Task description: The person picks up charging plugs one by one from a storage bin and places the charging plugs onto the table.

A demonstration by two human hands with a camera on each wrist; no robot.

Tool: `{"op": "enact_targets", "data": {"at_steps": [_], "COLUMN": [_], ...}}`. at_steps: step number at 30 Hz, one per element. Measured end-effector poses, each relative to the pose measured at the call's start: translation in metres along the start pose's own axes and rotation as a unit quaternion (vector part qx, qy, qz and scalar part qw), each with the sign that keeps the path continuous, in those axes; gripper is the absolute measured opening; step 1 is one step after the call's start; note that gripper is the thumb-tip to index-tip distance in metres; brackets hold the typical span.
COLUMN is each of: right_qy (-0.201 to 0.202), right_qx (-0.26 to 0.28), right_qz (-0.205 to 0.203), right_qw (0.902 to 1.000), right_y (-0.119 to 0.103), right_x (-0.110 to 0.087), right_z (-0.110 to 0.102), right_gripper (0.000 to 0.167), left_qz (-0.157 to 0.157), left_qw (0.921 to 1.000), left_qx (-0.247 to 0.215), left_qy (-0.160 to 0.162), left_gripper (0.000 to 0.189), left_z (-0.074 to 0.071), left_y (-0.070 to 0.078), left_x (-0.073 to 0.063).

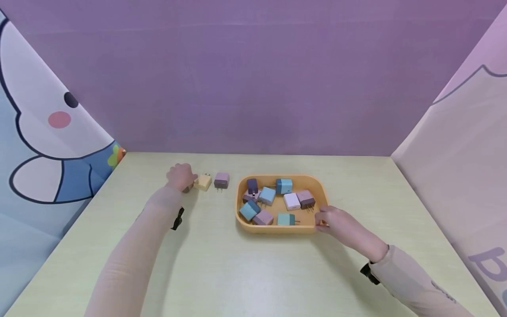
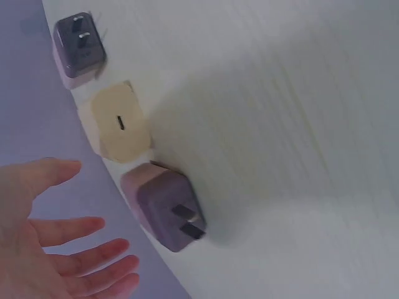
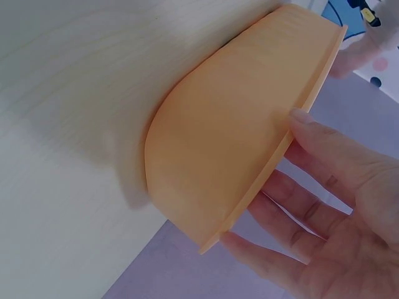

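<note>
My left hand (image 1: 180,177) reaches over the table's far left side, fingers spread and relaxed. In the left wrist view it is just beside a purple charger plug (image 2: 168,205) whose two flat prongs show; the head view mostly hides this plug behind the hand. A cream charger plug (image 1: 203,182) and another purple plug (image 1: 222,180) stand in a row to its right. My right hand (image 1: 342,225) holds the near right corner of an orange tray (image 1: 273,229), thumb outside the rim and fingers over it. Several blue, purple and white charger plugs (image 1: 292,201) lie in the tray.
The pale wooden table (image 1: 245,273) runs back to a purple backdrop (image 1: 253,88). Printed cloth panels (image 1: 35,127) flank it on both sides. Each wrist carries a black strap (image 1: 370,274).
</note>
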State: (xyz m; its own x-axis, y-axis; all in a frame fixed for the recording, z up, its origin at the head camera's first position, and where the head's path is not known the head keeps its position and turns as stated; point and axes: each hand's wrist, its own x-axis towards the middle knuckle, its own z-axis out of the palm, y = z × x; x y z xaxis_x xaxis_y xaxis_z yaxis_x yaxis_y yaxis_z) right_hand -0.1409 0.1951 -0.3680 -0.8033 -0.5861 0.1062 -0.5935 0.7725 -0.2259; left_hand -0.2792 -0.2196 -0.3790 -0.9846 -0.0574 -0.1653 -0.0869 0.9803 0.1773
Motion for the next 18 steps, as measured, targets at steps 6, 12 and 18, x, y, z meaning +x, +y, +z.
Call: {"op": "enact_targets", "data": {"at_steps": [6,12,18], "right_qy": [0.0,-0.001,-0.002], "right_qx": [-0.001,0.003,0.001], "right_qz": [0.004,0.001,0.001], "right_qw": [1.0,1.0,1.0], "right_y": [0.0,-0.002,-0.001], "right_x": [0.0,-0.001,-0.001], "right_z": [0.0,0.0,0.0], "right_gripper": [0.012,0.013,0.013], "left_qz": [0.009,0.033,0.073], "left_qw": [0.9998,0.9992,0.9971], "left_qx": [0.014,0.022,0.021], "left_qy": [-0.01,-0.006,0.007], "left_gripper": [0.033,0.033,0.032], "left_z": [-0.009,-0.018,-0.024], "left_y": [0.016,0.036,0.056], "left_x": [-0.003,-0.007,-0.011]}}
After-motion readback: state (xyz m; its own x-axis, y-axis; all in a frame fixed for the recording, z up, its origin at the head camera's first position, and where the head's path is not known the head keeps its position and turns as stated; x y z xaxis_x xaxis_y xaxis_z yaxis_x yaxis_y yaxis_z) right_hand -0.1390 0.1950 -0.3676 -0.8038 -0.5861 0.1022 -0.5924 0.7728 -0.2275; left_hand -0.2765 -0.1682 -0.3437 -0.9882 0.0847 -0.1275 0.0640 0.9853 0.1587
